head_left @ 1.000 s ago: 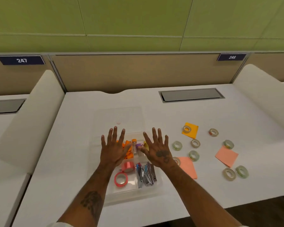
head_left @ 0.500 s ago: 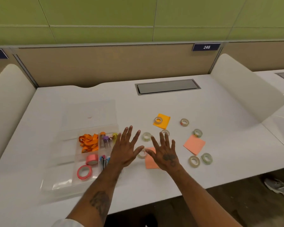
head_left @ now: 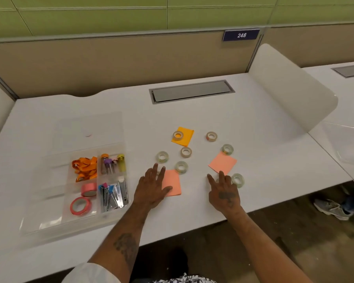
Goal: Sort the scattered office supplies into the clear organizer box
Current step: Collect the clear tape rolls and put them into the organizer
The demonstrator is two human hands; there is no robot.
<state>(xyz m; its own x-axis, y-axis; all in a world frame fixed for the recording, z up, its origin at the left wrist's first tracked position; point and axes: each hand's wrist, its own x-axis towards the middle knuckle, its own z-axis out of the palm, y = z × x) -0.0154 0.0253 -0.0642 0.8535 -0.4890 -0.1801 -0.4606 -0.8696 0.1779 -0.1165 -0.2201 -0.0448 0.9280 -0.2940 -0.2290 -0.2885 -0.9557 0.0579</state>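
The clear organizer box [head_left: 49, 213] sits at the left of the white desk, holding orange lanyards [head_left: 84, 168], small tubes [head_left: 112, 163], two pink tape rolls [head_left: 81, 205] and metal clips [head_left: 113, 194]. Several clear tape rolls [head_left: 162, 156] lie scattered to its right among two salmon sticky notes [head_left: 223, 163] and an orange one [head_left: 185, 137]. My left hand [head_left: 151, 187] lies flat and open, its thumb on the nearer salmon note [head_left: 173, 181]. My right hand [head_left: 223, 190] is spread open just below the right salmon note, beside a tape roll [head_left: 237, 179].
The box's clear lid [head_left: 88, 131] lies flat behind the box. A grey cable hatch [head_left: 191, 91] is set into the desk at the back. White curved dividers [head_left: 290, 94] bound the desk on the right. A shoe [head_left: 332, 209] shows on the floor at right.
My view and both hands shifted right, away from the organizer box. My left hand now rests by the nearer salmon note and my right hand moved further right toward the lower tape rolls.
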